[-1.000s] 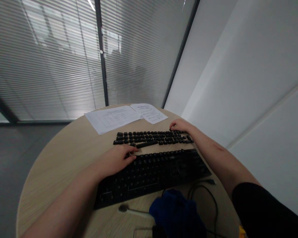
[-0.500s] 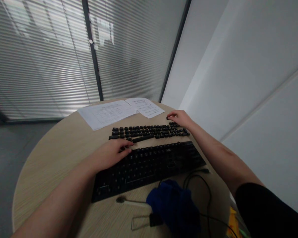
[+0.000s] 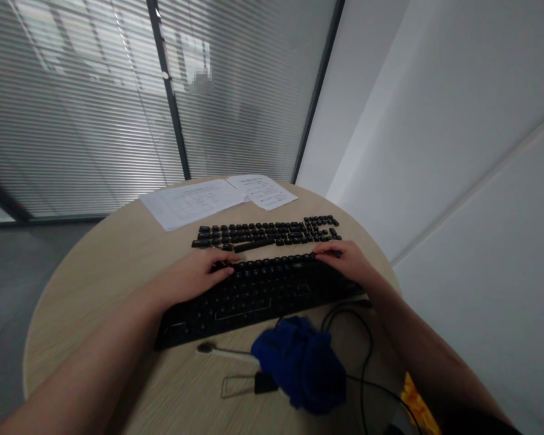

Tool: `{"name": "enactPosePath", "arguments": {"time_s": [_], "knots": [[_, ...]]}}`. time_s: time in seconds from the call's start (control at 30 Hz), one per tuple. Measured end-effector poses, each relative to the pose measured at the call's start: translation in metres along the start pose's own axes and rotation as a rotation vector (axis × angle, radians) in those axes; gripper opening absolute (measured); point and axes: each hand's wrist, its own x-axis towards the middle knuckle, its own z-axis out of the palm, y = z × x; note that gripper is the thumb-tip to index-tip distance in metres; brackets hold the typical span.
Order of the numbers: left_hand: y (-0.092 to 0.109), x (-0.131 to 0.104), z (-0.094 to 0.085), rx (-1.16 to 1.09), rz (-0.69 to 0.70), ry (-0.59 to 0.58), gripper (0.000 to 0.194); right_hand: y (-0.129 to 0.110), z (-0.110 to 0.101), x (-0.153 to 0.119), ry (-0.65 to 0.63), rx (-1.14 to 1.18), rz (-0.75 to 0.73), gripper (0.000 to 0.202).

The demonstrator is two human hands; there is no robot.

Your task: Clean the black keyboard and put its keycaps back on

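Note:
A black keyboard (image 3: 245, 302) lies slightly turned on the round table, with keycaps in its far rows and much of its nearer part looking stripped of them. My left hand (image 3: 204, 273) rests on its far left part, thumb and fingers apart, holding nothing visible. At the far right end of the top row, my right hand (image 3: 344, 258) has its fingertips pressed together; whatever is between them is too small to make out. Just beyond the keyboard, loose black keycaps (image 3: 254, 232) are laid out in rows, with a long space bar keycap (image 3: 254, 245) at the near side.
Printed papers (image 3: 194, 202) lie at the table's far side. In front of the keyboard are a blue cloth (image 3: 303, 365), a small brush (image 3: 229, 352), a black piece with a wire loop (image 3: 265, 382) and a black cable (image 3: 369, 344). A white wall (image 3: 471, 151) stands to the right.
My right hand has come back from the far end of the loose keycaps to the keyboard's top right. My left hand stays on the keyboard. The view has shifted slightly.

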Motion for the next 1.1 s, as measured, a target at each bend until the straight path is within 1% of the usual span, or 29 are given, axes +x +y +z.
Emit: {"name": "enactPosePath", "arguments": {"time_s": [0.27, 0.5, 0.77, 0.93, 1.1], "knots": [[0.000, 0.003, 0.002, 0.007, -0.049, 0.008, 0.043, 0.014, 0.006, 0.002, -0.120, -0.007, -0.021, 0.014], [-0.002, 0.003, 0.004, -0.001, -0.027, 0.003, 0.044, 0.014, 0.008, 0.002, -0.149, -0.002, -0.031, 0.014], [0.002, 0.000, 0.004, -0.010, -0.043, 0.001, 0.042, 0.016, 0.008, 0.000, -0.171, -0.034, -0.041, 0.017], [0.003, -0.002, 0.006, -0.027, -0.039, 0.006, 0.041, 0.020, 0.008, -0.002, -0.184, -0.064, -0.100, 0.018], [0.003, -0.001, 0.005, -0.021, -0.033, 0.006, 0.042, 0.018, 0.007, -0.001, -0.187, -0.089, -0.202, 0.018]]}}
